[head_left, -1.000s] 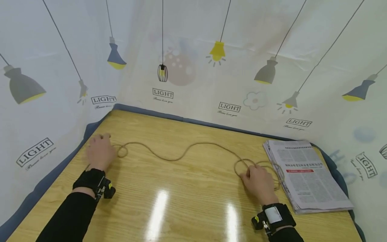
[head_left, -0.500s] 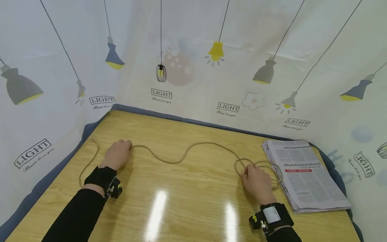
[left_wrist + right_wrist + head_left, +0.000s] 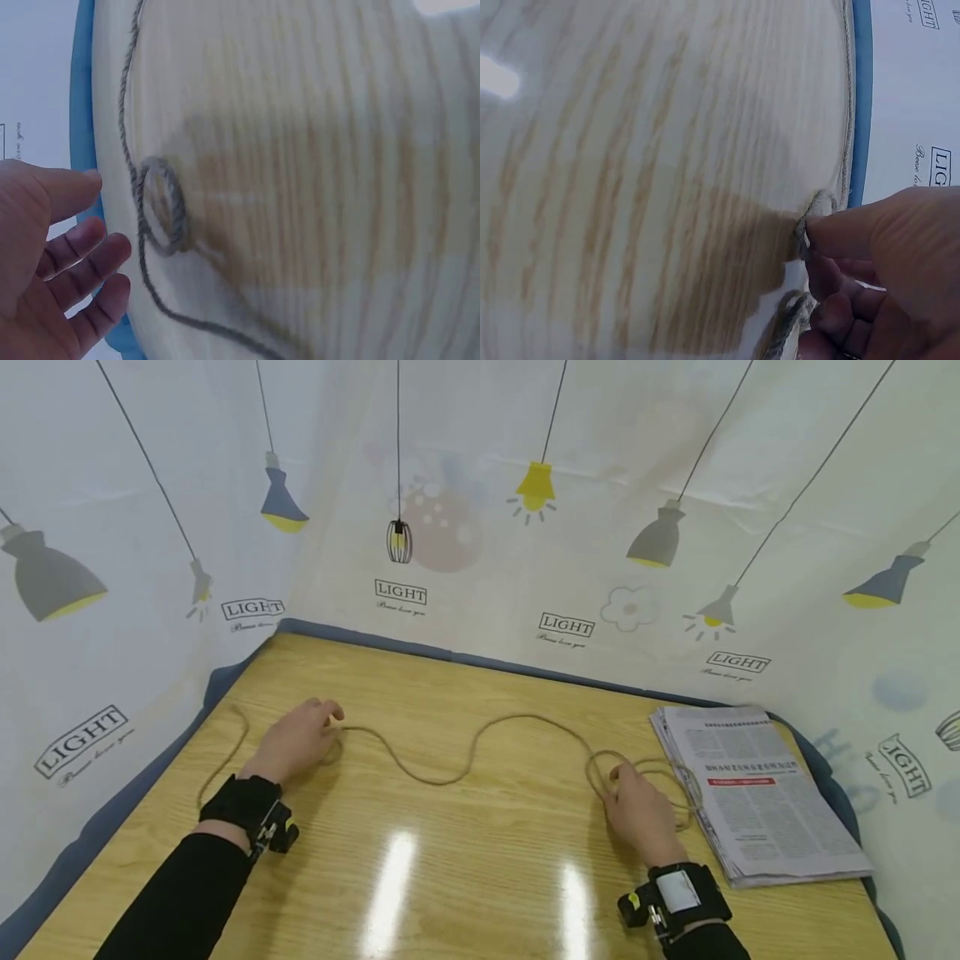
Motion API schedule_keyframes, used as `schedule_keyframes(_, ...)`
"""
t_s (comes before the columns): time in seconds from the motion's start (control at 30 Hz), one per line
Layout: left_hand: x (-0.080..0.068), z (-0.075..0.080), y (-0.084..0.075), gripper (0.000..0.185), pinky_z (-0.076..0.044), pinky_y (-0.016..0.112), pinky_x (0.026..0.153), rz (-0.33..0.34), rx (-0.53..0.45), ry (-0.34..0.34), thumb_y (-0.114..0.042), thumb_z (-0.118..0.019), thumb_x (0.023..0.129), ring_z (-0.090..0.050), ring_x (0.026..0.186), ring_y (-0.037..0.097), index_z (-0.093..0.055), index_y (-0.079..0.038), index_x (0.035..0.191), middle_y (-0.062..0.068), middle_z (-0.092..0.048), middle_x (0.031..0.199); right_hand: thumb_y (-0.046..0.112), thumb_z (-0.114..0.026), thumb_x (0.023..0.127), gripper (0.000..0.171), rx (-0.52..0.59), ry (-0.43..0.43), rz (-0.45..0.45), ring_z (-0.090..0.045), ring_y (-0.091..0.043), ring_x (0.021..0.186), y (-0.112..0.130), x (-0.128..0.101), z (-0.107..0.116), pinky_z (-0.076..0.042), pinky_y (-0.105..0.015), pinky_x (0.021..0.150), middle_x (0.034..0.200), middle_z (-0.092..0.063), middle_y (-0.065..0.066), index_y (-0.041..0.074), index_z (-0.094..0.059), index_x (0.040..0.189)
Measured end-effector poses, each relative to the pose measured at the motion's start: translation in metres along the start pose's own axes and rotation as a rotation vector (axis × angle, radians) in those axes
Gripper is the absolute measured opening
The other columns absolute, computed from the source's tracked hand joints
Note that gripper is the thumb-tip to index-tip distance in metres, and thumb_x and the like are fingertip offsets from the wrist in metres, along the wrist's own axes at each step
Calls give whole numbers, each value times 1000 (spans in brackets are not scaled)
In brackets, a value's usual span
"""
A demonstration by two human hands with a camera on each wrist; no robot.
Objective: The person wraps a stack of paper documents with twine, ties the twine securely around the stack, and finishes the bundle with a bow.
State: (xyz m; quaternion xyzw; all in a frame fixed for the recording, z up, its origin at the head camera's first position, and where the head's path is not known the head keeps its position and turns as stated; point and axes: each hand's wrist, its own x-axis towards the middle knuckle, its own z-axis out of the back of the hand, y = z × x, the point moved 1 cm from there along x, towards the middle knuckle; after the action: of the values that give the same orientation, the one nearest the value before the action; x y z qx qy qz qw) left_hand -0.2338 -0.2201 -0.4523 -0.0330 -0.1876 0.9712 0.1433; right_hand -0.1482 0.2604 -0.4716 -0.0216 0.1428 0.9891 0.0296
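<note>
A long tan rope (image 3: 431,782) snakes across the wooden table (image 3: 465,868). My left hand (image 3: 326,720) lies at the rope's left part, fingers relaxed. In the left wrist view that hand (image 3: 97,217) is spread and loose beside a small loop in the rope (image 3: 161,206), apparently not touching it. My right hand (image 3: 618,778) sits on several coils of the rope (image 3: 660,770) next to the newspaper. In the right wrist view its thumb and fingers (image 3: 832,232) pinch the rope (image 3: 804,229).
A folded stack of newspaper (image 3: 757,802) lies at the table's right edge. A printed white cloth backdrop (image 3: 480,527) closes off the back and both sides. A blue border (image 3: 112,814) runs along the table's edges.
My left hand has slid right along the table, leaving the rope's left end trailing behind it. The rope's middle wave shifted. The right hand stayed almost in place on the coils.
</note>
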Motion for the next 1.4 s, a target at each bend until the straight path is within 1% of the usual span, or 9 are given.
schedule_keyframes(0.13, 0, -11, -2, 35, -51, 47, 77, -6, 46, 43, -20, -59, 97, -63, 96, 32, -58, -8, 130, 18, -62, 111, 18, -60, 95, 19, 35, -37, 21, -62, -23, 73, -8, 1, 0, -48, -39, 61, 91, -67, -11, 3, -63, 107)
schedule_keyframes(0.33, -1, -21, -4, 32, -50, 42, 68, -56, 109, 9, -18, -64, 94, -62, 85, 27, -61, -12, 126, 14, -64, 102, 15, -62, 92, 25, -65, -169, -77, -57, -46, 100, -34, -3, 3, -46, -58, 77, 115, -55, -27, 1, -61, 112)
schedule_keyframes(0.43, -1, -23, -7, 27, -50, 40, 66, -64, 111, -7, -17, -63, 95, -62, 83, 25, -63, -13, 122, 12, -64, 100, 20, -67, 89, 30, -62, -94, -91, -60, -42, 89, -41, -8, 8, -47, -53, 68, 102, -61, -24, -2, -60, 109)
schedule_keyframes(0.53, 0, -25, -9, 19, -50, 39, 67, -72, 106, -19, -16, -62, 96, -62, 81, 24, -66, -13, 114, 10, -64, 97, 25, -70, 89, 30, -21, -5, -16, -59, -23, 67, -44, -12, 11, -44, -37, 56, 81, -65, -11, 0, -62, 104)
schedule_keyframes(0.77, 7, -37, -20, 10, -51, 36, 68, -109, 80, -74, -16, -61, 96, -60, 79, 20, -68, -13, 103, 7, -60, 95, 29, -71, 89, 26, 90, 120, 35, -50, -12, 63, -45, -16, 8, -38, -27, 58, 75, -59, 0, 7, -60, 99)
schedule_keyframes(0.87, 9, -43, -37, 15, -53, 36, 76, -188, 18, -17, -25, -62, 96, -63, 87, 18, -67, -15, 107, 3, -61, 101, 24, -72, 88, 19, 107, 156, 40, -47, -13, 64, -44, -17, 5, -36, -28, 59, 73, -55, 0, 10, -60, 92)
schedule_keyframes(0.97, 9, -50, -59, 21, -53, 34, 82, -281, -51, 110, -32, -67, 92, -63, 93, 14, -67, -19, 108, -3, -62, 104, 17, -68, 89, 12, 82, 173, 53, -47, -14, 64, -44, -17, 4, -36, -28, 59, 72, -53, 1, 11, -59, 84)
schedule_keyframes(1.13, 8, -60, -76, 6, -47, 27, 74, -382, -73, 222, -28, -70, 91, -54, 82, 7, -67, -26, 95, -10, -58, 94, 21, -58, 91, 16, 0, 154, -26, -46, -16, 60, -54, -23, 38, -33, -29, 54, 69, -52, -1, 10, -54, 80)
schedule_keyframes(1.4, 9, -58, -78, 12, -40, 27, 67, -313, -70, 228, -20, -61, 97, -47, 71, 8, -63, -23, 86, -10, -55, 81, 23, -42, 96, 38, -94, 211, -309, -37, -16, 51, -116, -40, 104, -30, -31, 48, 54, -40, 0, 14, -43, 59)
